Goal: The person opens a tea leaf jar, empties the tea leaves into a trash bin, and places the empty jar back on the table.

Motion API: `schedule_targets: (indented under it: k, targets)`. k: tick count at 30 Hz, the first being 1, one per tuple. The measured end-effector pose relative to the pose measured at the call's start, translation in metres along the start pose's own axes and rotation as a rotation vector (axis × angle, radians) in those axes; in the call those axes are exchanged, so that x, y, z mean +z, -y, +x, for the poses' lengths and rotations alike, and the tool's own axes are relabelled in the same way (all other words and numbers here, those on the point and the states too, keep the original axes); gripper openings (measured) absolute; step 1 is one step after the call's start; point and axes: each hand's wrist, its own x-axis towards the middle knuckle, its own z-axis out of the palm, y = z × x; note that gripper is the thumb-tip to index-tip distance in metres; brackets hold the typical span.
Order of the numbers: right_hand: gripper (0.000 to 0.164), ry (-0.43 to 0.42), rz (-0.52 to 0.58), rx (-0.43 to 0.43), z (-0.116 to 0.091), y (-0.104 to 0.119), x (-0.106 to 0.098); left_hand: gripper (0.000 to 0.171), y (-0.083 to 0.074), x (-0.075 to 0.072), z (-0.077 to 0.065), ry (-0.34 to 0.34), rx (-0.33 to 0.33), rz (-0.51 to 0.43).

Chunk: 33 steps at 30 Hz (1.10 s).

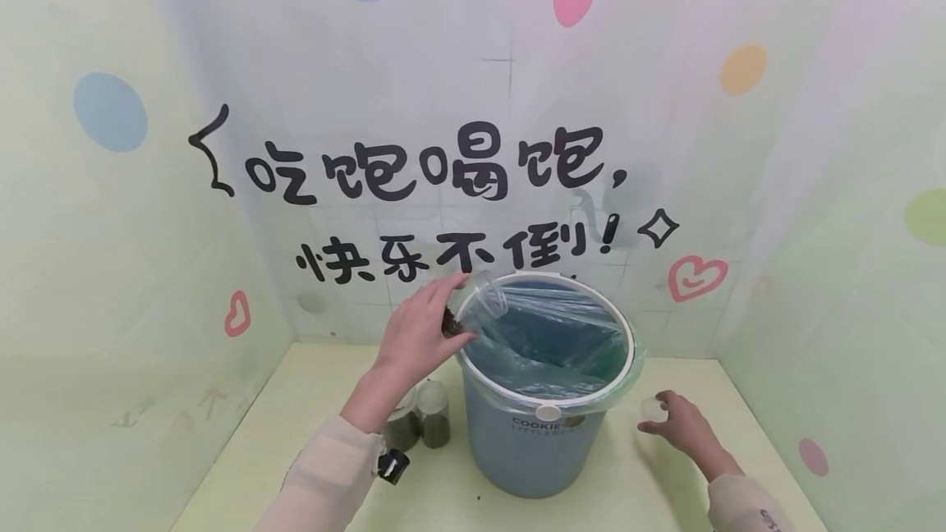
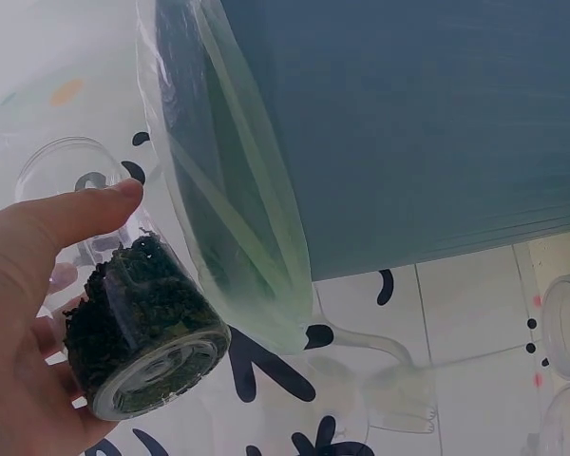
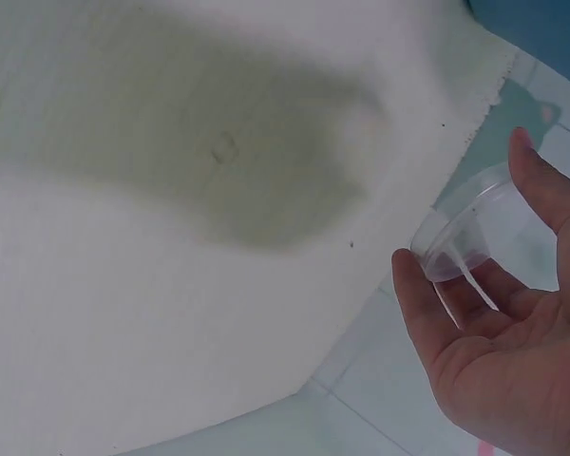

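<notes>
Plastic lid (image 3: 456, 233) pinched by parted right fingers (image 3: 421, 304), tilted jar (image 2: 147, 328) (left fingers (image 1: 441, 290) curled round)

In the head view, the left hand (image 1: 417, 331) covers much of the tilted jar (image 2: 152, 313), and the left sleeve (image 1: 325, 470), itself cut off at the near edge, partly hides a standing jar (image 1: 405, 432). The right hand (image 1: 687, 429) covers part of the clear lid (image 3: 461, 223). Small lettering on the bin (image 1: 517, 466) blurs; the liner (image 1: 532, 360) hides its floor. Marks on the right sleeve (image 1: 742, 503) are unreadable.
</notes>
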Motion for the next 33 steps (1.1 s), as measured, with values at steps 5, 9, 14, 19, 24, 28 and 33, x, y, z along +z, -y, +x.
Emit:
schedule_targets:
  k: [5, 9, 14, 19, 24, 28, 33]
  targets:
    - [0.071, 0.015, -0.024, 0.024, -0.004, -0.008, 0.019, 0.084, 0.001, 0.000, -0.001, 0.000, 0.002, 0.012]
    - [0.071, 0.012, -0.045, 0.036, -0.006, -0.012, 0.028, 0.084, 0.001, 0.000, -0.002, -0.006, 0.003, 0.010]
    - [0.071, 0.015, -0.068, 0.041, -0.008, -0.014, 0.034, 0.084, 0.001, 0.000, -0.002, -0.004, -0.002, 0.010]
    - [0.070, 0.012, -0.094, 0.029, -0.008, -0.018, 0.039, 0.084, 0.001, 0.000, -0.003, -0.004, -0.003, 0.012]
    - [0.071, 0.022, -0.139, 0.049, -0.008, -0.023, 0.044, 0.084, 0.000, 0.000, -0.003, 0.004, -0.010, 0.011]
    - [0.073, 0.025, -0.160, 0.059, -0.009, -0.023, 0.046, 0.084, 0.000, 0.001, -0.002, 0.008, -0.011, 0.011]
    - [0.076, 0.013, -0.142, 0.050, -0.011, -0.018, 0.041, 0.084, 0.001, 0.002, -0.002, 0.011, -0.016, 0.010]
